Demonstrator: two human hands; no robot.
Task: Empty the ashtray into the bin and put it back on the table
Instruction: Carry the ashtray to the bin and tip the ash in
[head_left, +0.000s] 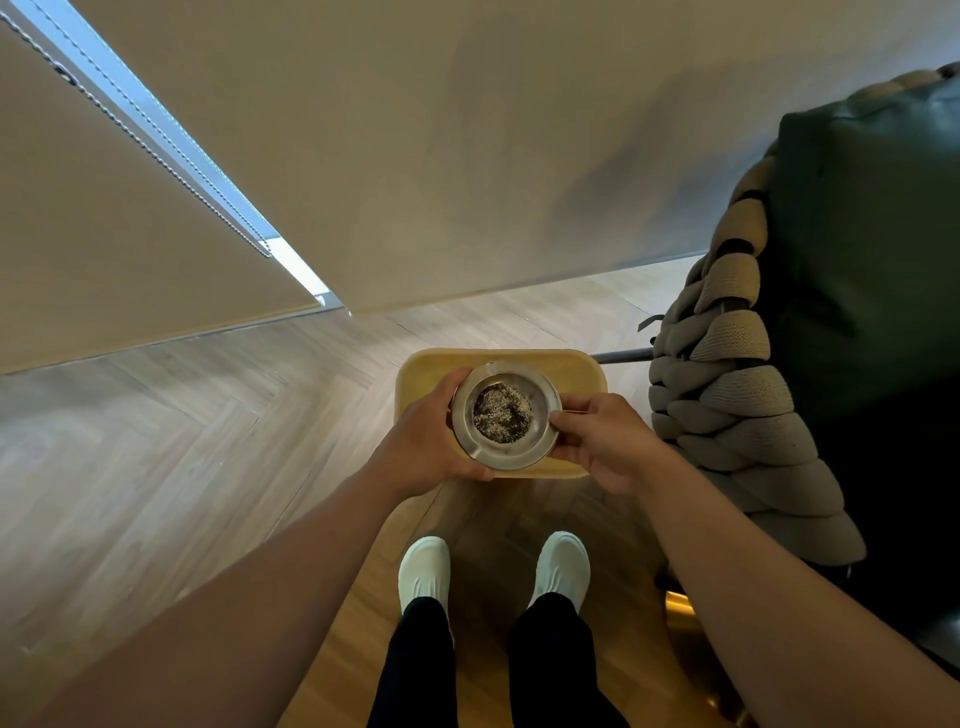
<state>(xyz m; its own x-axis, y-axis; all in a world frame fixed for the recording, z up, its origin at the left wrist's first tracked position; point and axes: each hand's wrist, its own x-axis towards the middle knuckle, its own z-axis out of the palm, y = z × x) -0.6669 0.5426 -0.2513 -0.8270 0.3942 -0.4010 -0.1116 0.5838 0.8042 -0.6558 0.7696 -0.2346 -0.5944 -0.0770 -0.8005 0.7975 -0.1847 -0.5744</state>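
Observation:
A round metal ashtray (540, 410) full of grey-black ash sits level between both hands over a small light wooden table (582, 369). My left hand (426, 441) grips its left rim, fingers curled underneath. My right hand (597, 441) pinches the right rim with thumb and fingertips. I cannot tell whether the ashtray rests on the tabletop or is lifted just above it. No bin is in view.
A chair with thick braided beige rope and a dark green cushion (857, 249) stands close on the right. A beige wall and a roller blind (104, 234) are ahead and left. Wooden herringbone floor (182, 441) spreads to the left. My white shoes (423, 566) stand below the table.

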